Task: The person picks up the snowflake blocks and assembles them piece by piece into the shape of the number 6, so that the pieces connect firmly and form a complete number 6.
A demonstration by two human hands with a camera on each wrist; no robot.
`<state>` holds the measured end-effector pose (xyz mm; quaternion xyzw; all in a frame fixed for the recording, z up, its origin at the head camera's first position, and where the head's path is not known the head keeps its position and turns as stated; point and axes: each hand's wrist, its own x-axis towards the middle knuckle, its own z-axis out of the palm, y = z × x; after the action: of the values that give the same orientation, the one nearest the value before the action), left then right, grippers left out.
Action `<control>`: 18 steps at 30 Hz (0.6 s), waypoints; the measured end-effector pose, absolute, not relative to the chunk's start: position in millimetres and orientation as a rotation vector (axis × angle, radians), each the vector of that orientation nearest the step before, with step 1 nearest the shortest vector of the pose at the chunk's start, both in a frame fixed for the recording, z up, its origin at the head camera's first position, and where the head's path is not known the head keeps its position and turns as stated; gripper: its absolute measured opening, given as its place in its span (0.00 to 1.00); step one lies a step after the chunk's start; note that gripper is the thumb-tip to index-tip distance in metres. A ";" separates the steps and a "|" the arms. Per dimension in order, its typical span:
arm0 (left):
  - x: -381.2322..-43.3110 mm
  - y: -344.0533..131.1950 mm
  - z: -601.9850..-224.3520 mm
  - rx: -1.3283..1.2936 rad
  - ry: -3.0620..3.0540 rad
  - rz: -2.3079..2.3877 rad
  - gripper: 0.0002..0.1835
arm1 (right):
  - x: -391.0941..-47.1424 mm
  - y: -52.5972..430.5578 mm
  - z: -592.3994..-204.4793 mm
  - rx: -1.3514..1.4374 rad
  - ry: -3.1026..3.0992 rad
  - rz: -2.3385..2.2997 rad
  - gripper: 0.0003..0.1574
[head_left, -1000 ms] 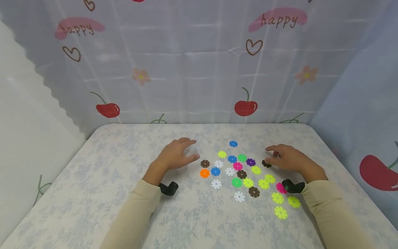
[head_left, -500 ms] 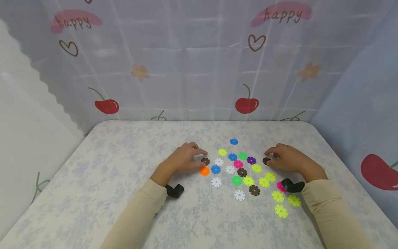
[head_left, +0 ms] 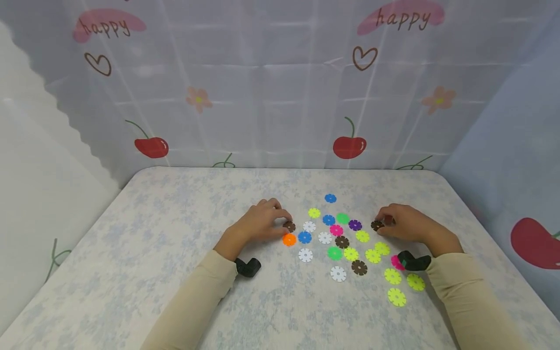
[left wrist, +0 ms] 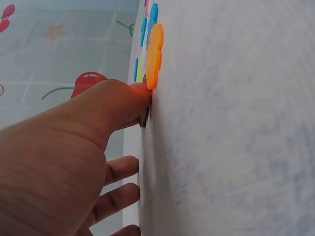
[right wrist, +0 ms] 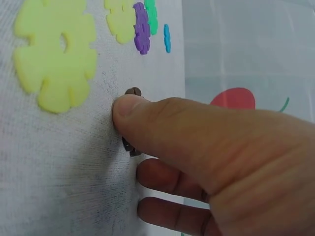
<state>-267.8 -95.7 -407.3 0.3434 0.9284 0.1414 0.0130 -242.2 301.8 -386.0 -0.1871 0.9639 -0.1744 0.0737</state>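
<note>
My left hand [head_left: 262, 221] rests at the left end of a spread of flat notched plastic discs. Its thumb and index finger pinch the edges of a brown notched disc [head_left: 290, 226], which shows partly behind the thumb in the left wrist view. An orange disc [left wrist: 155, 56] lies right beside that thumb. On the far right of the spread, my right hand [head_left: 404, 223] pinches another brown disc [head_left: 376, 225] by its edges. In the right wrist view the thumb covers the middle of this brown disc [right wrist: 133, 92]. Both discs appear at the table surface.
Between the hands lie several loose discs, including a purple disc [head_left: 355, 225], a pink disc [head_left: 336, 230] and a white disc [head_left: 338, 273]. Yellow discs [head_left: 396, 297] lie near the right forearm. A printed curtain [head_left: 280, 97] hangs behind the patterned table [head_left: 175, 233].
My left hand has moved right and closer, from beside the discs onto the brown one. The right hand's fingers have closed in on the other brown disc. The view has tilted slightly.
</note>
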 end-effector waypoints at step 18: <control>-268.8 -98.3 -402.8 0.939 2.653 0.830 0.09 | -240.7 301.9 -385.9 -0.506 2.853 -0.626 0.17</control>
<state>-268.8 -98.3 -402.8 0.3183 0.8993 0.2813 0.1037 -240.7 301.9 -385.9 -0.1699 0.9587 -0.2105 0.0884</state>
